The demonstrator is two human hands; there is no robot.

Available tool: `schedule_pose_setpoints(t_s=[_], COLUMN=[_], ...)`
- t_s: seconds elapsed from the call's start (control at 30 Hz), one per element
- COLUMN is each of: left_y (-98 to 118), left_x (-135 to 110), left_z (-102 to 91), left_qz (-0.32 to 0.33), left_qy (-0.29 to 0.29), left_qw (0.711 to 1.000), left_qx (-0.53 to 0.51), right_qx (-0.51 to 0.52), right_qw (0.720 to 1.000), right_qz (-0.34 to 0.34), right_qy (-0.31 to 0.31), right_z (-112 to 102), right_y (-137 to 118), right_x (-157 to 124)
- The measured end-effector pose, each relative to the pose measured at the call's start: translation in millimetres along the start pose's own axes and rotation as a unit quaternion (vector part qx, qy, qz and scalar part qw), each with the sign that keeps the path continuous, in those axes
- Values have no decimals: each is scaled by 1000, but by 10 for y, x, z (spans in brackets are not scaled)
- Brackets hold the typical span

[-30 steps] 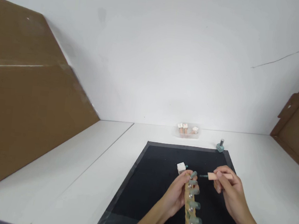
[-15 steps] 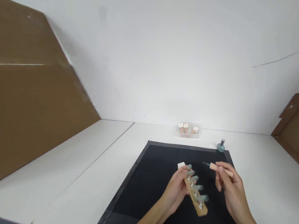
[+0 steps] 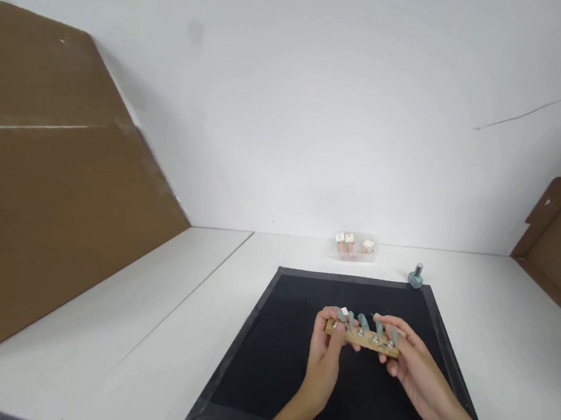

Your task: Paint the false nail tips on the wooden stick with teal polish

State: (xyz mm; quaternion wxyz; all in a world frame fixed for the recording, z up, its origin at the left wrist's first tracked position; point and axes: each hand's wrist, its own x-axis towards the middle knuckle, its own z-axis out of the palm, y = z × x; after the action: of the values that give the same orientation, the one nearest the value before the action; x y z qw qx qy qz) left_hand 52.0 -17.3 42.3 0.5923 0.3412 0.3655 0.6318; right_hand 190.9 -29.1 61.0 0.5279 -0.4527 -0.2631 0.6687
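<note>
A wooden strip (image 3: 364, 338) carrying several teal painted nail tips on metal stands is held level over the black mat (image 3: 268, 369). My left hand (image 3: 324, 358) pinches its left end. My right hand (image 3: 407, 364) grips its right end, with the thin nail polish brush still tucked in the fingers, its dark tip showing just above the strip. A small white cube (image 3: 345, 311) sits on the mat right behind the strip.
An open teal nail polish bottle (image 3: 416, 276) stands at the mat's far right corner. A clear tray of small bottles (image 3: 354, 246) sits against the white wall. Brown cardboard panels (image 3: 36, 198) stand at left and right.
The strip has turned from pointing toward me to lying crosswise. My right hand moved in from the side and took hold of its right end, brush still in the fingers.
</note>
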Motion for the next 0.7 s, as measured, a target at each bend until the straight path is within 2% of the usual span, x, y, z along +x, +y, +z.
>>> schedule_pose_setpoints(t_s=[0.17, 0.33, 0.47, 0.7], left_y=[50, 43, 21, 29], left_x=[7, 25, 39, 57], left_z=[38, 40, -2, -52], left_qz=[-49, -77, -65, -58], left_qy=[21, 13, -1, -67], left_qw=[998, 996, 997, 995], left_qx=[-17, 32, 43, 48], right_qx=[-8, -32, -29, -14], right_qw=[997, 992, 992, 995], right_qz=[-69, -118, -118, -92], right_qy=[17, 33, 38, 44], right_z=[-20, -42, -70, -154], right_y=[-47, -98, -104, -159], right_x=[-3, -4, 14, 78])
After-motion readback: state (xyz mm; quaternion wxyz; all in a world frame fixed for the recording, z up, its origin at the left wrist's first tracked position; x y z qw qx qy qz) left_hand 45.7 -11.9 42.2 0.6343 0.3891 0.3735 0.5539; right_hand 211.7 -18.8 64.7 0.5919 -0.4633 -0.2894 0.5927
